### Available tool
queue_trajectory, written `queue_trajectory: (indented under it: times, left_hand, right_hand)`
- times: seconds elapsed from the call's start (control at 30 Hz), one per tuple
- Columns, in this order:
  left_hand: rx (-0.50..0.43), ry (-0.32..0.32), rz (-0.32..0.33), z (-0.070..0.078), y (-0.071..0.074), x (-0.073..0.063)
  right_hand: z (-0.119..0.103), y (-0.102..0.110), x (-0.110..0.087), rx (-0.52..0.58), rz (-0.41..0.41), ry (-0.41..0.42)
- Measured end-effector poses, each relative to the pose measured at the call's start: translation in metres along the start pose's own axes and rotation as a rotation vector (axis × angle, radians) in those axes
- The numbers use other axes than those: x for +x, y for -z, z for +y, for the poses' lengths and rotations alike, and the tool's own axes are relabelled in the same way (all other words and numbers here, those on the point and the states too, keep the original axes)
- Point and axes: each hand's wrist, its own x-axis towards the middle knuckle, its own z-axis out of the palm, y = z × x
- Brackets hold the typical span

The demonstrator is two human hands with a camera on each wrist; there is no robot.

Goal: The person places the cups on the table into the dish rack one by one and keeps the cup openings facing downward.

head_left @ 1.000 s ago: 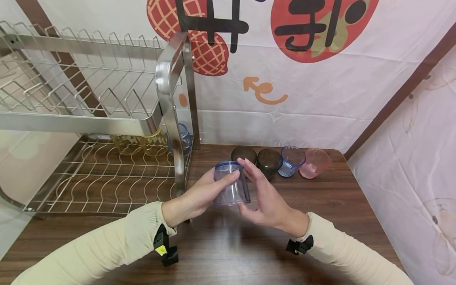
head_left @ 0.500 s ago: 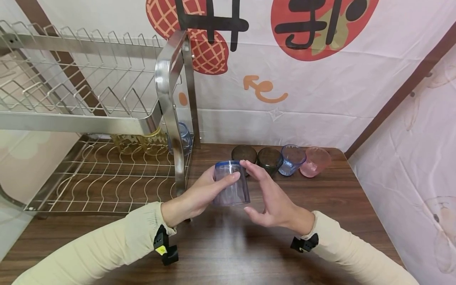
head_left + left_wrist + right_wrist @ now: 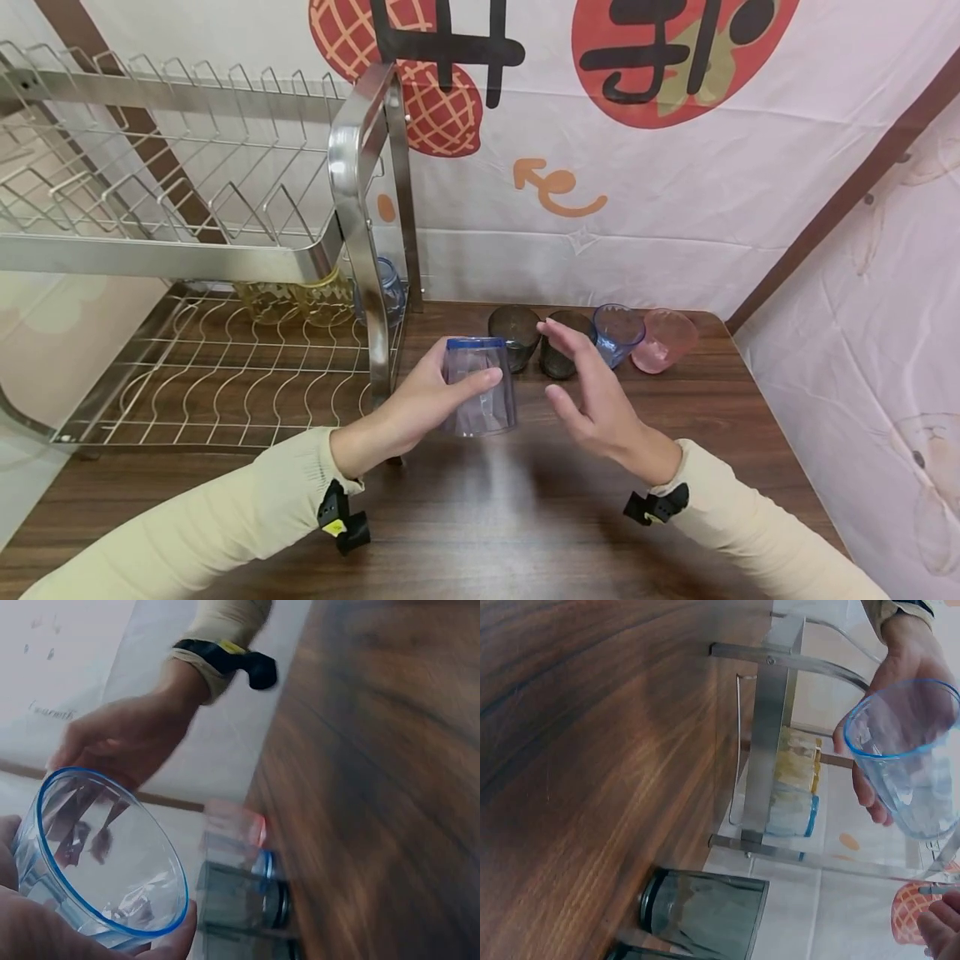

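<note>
My left hand (image 3: 416, 396) grips a clear bluish drinking glass (image 3: 480, 408) above the table, thumb across its near side and fingers behind. The glass is upside down and somewhat tilted, its blue base up and its mouth low. In the right wrist view the glass (image 3: 915, 795) shows its blue-edged rim, with the left hand (image 3: 907, 667) around the far side. To the right, my right hand (image 3: 611, 412) is held in the air with thumb and fingers apart, holding nothing. The left wrist view has the right hand (image 3: 127, 739) beyond the glass (image 3: 161, 855).
Two dark glasses (image 3: 513, 337), a blue glass (image 3: 621, 329) and a pink glass (image 3: 663, 342) stand in a row at the table's back. Left stands a two-tier metal dish rack (image 3: 348, 167); its lower tier holds yellow glasses (image 3: 326, 304) and a blue glass (image 3: 388, 292).
My right hand has let go of the glass and moved away to the right. The left hand keeps its hold, and the glass has shifted slightly left.
</note>
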Motion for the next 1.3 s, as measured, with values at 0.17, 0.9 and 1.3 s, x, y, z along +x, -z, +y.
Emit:
queue_trajectory:
  times: [0.17, 0.9, 1.3]
  left_hand:
    - [0.112, -0.053, 0.020, 0.000, 0.003, -0.002]
    - [0.290, -0.292, -0.020, -0.003, 0.011, -0.010]
    - [0.302, -0.455, -0.050, -0.005, 0.012, -0.016]
  right_hand:
    - [0.003, 0.007, 0.000, -0.004, 0.045, -0.036]
    - [0.020, 0.042, 0.010, -0.061, 0.200, -0.149]
    - [0.034, 0.064, 0.017, -0.122, 0.167, -0.324]
